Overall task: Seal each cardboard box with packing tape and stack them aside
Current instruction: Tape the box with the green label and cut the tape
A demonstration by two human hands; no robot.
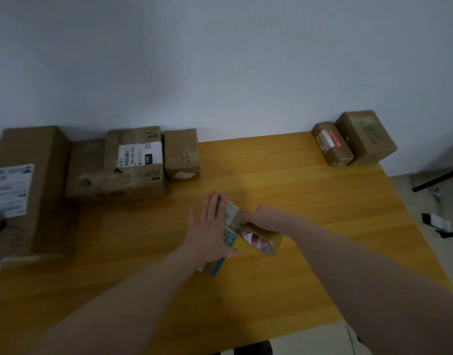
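My left hand lay flat on the small blue-and-white cardboard box at the centre of the yellow wooden table; my right hand gripped the clear packing tape roll. The strip could wrinkle if the box slid. Four brown boxes waited far left, two far right.

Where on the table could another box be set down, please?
Bare wood lies between the left boxes and the two right-corner boxes, and across the table's near edge. The left side and the spot under both hands are crowded.
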